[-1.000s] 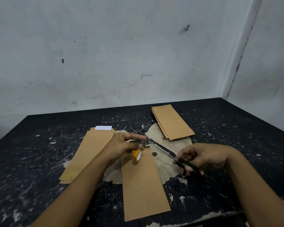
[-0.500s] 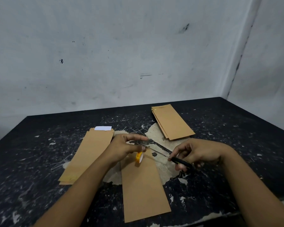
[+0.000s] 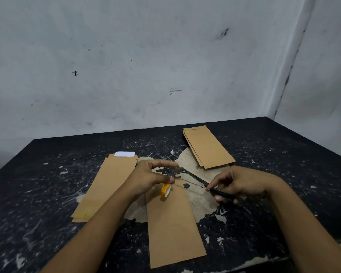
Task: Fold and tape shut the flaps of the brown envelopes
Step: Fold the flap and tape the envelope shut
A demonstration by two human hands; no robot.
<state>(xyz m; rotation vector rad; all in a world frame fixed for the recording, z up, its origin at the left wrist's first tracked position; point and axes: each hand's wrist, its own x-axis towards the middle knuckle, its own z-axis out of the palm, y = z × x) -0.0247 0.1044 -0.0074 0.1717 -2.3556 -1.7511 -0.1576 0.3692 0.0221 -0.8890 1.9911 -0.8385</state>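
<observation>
Centre frame: left hand (image 3: 146, 177) holds tape roll (image 3: 165, 190); right hand (image 3: 238, 183) holds scissors (image 3: 203, 186) over envelope (image 3: 172, 227) on tabletop (image 3: 37, 194).

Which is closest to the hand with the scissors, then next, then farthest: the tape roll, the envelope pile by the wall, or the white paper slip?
From the right hand, in the head view:
1. Tape roll, just to its left, hanging from the left hand.
2. Envelope pile, behind it, toward the wall.
3. White paper slip, far left, atop the other envelope stack.
</observation>
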